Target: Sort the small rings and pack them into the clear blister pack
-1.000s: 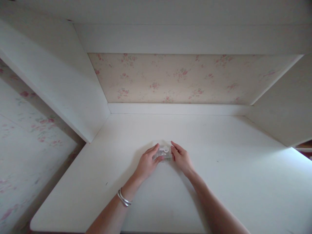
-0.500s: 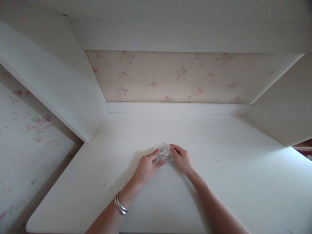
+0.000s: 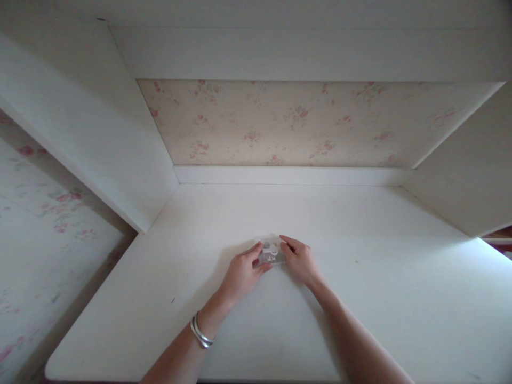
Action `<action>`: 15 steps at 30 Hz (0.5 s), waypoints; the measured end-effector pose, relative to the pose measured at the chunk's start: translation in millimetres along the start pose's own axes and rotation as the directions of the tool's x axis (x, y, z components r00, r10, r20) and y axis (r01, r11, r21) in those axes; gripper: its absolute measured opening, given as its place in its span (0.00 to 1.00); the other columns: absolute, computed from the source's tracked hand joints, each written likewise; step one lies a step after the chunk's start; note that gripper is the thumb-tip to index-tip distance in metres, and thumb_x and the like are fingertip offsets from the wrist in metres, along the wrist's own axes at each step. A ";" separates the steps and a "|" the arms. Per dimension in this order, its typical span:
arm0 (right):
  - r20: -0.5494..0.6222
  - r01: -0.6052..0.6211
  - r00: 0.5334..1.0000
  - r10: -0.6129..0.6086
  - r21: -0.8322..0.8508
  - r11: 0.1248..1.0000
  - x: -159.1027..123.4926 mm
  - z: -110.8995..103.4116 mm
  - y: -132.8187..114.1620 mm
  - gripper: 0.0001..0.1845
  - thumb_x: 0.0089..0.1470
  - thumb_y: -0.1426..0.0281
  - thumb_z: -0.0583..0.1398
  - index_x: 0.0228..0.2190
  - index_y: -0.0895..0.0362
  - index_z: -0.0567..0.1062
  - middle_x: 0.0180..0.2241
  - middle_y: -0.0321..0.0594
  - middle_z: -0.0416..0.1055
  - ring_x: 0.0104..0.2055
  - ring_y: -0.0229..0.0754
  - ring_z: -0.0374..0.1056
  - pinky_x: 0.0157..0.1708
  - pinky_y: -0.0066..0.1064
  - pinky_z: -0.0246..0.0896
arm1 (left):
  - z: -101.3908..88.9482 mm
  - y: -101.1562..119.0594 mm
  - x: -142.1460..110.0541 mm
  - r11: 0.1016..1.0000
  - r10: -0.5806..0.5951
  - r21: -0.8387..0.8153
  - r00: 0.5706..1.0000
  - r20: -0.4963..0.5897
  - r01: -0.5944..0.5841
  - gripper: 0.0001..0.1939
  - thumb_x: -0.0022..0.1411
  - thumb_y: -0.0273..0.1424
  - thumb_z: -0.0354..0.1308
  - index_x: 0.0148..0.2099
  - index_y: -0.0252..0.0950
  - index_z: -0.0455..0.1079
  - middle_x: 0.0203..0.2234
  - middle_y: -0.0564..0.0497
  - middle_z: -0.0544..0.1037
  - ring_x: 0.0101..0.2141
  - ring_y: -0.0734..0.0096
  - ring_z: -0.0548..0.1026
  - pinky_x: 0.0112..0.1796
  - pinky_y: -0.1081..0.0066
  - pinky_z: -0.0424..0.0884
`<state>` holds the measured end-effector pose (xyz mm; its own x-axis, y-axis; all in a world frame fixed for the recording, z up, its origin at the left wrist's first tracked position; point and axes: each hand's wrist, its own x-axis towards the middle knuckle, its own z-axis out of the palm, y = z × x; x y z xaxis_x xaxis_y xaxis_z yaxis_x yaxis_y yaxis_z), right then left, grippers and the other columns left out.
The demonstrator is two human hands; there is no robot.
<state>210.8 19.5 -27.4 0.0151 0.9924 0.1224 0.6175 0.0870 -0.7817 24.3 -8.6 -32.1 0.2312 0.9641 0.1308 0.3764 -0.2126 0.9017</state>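
Note:
A small clear plastic packet (image 3: 271, 253) with a pale hook-shaped piece and small dark bits inside lies near the middle of a white desk top (image 3: 384, 298). My left hand (image 3: 241, 274), with silver bangles on its wrist, pinches the packet's left end between thumb and fingers. On the other side, my right hand (image 3: 299, 260) grips the packet's right end the same way. Both hands rest low on the desk surface.
White side panels (image 3: 92, 133) and a white shelf above box in the desk. Floral wallpaper (image 3: 288, 122) covers the back wall, above a white ledge. The desk's left edge drops to a floral-papered wall.
The packet has shifted slightly between my fingers and my hands have drawn a little closer on it; the view has tilted a bit.

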 end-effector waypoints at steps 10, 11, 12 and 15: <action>0.011 0.021 1.000 -0.021 -0.037 0.999 0.6 -0.7 2.5 0.19 0.55 0.65 0.52 0.44 0.58 0.75 0.43 0.43 0.74 0.41 0.41 0.70 0.44 0.32 0.62 | -7.5 10.3 5.4 0.986 -0.144 -0.081 0.990 0.016 0.144 0.25 0.58 0.39 0.56 0.56 0.35 0.66 0.48 0.47 0.75 0.46 0.65 0.74 0.47 0.68 0.71; 0.013 0.023 1.000 -0.022 -0.039 0.999 0.7 -0.6 3.0 0.19 0.55 0.65 0.51 0.44 0.58 0.75 0.44 0.43 0.74 0.42 0.41 0.70 0.44 0.32 0.62 | -8.8 10.8 6.5 0.985 -0.158 -0.071 0.987 0.011 0.158 0.24 0.59 0.40 0.55 0.55 0.34 0.66 0.47 0.47 0.75 0.45 0.65 0.74 0.48 0.67 0.70; 0.014 0.025 1.000 -0.024 -0.040 0.999 0.8 -0.4 3.4 0.19 0.55 0.65 0.51 0.44 0.58 0.75 0.44 0.43 0.74 0.42 0.41 0.70 0.44 0.32 0.62 | -9.8 10.7 7.8 0.984 -0.170 -0.061 0.985 0.003 0.170 0.23 0.60 0.40 0.54 0.54 0.34 0.67 0.47 0.47 0.75 0.45 0.65 0.74 0.48 0.67 0.69; 0.016 0.034 0.999 -0.034 -0.043 0.998 0.9 0.0 3.9 0.20 0.55 0.65 0.51 0.44 0.57 0.75 0.44 0.43 0.74 0.42 0.41 0.70 0.45 0.32 0.62 | -10.6 8.4 11.0 0.983 -0.180 -0.041 0.983 -0.018 0.179 0.22 0.59 0.39 0.55 0.53 0.35 0.68 0.48 0.47 0.74 0.46 0.65 0.74 0.49 0.68 0.68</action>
<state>213.3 20.7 -30.4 -0.0184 0.9902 0.1385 0.6508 0.1170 -0.7502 20.5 1.9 -18.7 0.1433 0.9893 -0.0265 0.3743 -0.0294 0.9269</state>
